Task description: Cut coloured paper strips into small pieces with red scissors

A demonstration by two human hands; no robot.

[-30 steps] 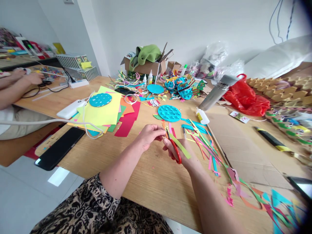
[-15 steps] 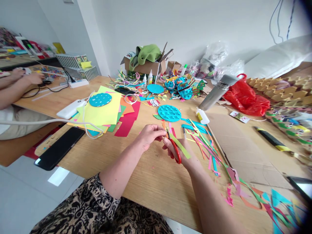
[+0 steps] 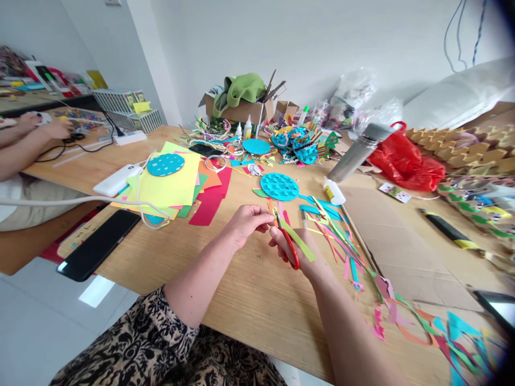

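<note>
My right hand (image 3: pixel 285 245) is closed round the red-handled scissors (image 3: pixel 292 249), whose blades point up and to the left. My left hand (image 3: pixel 250 222) pinches the upper end of a yellow-green paper strip (image 3: pixel 301 244) near the blade tips. The strip slants down to the right, over the scissors and my right hand. Just beyond the hands lies a blue paper oval with raised bumps (image 3: pixel 279 186). Coloured paper strips (image 3: pixel 338 236) are scattered to the right of my right hand.
At the left are stacked coloured sheets (image 3: pixel 177 185), a white power bank (image 3: pixel 116 179) and a black phone (image 3: pixel 98 244). A steel flask (image 3: pixel 358 153), glue bottle (image 3: pixel 333 191) and cardboard sheet (image 3: pixel 402 246) are at the right. Another person's hands (image 3: pixel 52 128) are far left.
</note>
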